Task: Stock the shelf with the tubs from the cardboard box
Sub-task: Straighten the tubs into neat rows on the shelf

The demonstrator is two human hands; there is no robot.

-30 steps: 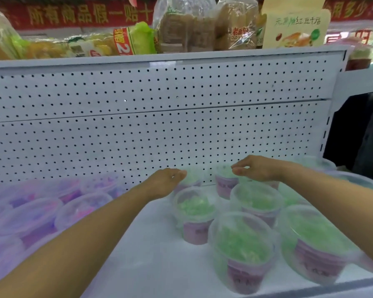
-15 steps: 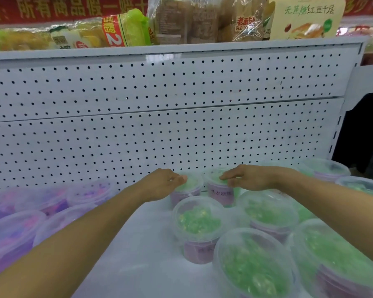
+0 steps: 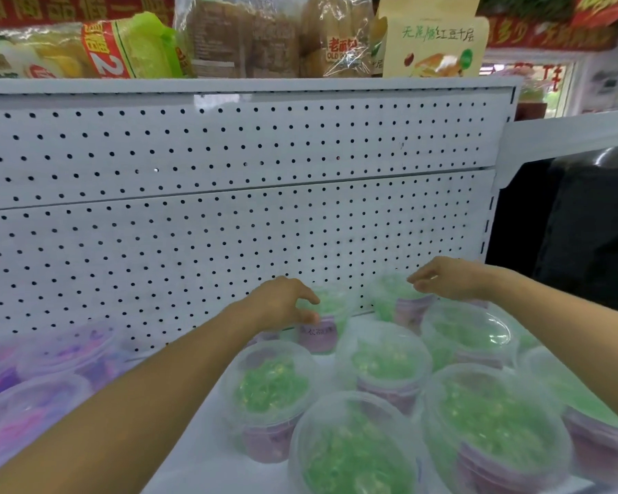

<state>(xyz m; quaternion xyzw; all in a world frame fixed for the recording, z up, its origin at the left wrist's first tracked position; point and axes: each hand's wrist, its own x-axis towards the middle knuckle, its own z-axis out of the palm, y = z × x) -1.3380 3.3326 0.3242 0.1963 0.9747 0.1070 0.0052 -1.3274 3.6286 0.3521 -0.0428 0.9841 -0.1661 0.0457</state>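
Shelf (image 3: 200,454): L hand (image 3: 280,303) & R hand (image 3: 450,278) atop rear tubs (image 3: 323,328)

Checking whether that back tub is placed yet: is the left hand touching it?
Touching. The head view shows the left hand curled over the back tub, thumb on its side.

Two bare forearms reach in from the lower corners of the frame toward the back of a white shelf (image 3: 207,447). The left hand (image 3: 282,303), at centre, curls its fingers over the lid of a clear tub (image 3: 323,328) of green contents with a purple label, thumb against its side. The right hand (image 3: 450,278), to the right of centre, hovers with loosely bent fingers over another green tub (image 3: 398,303) against the white pegboard (image 3: 229,215). More green tubs crowd the lower right; purple-filled tubs (image 3: 40,390) sit blurred at lower left. Bagged bread (image 3: 261,33) and snack packs line the top.
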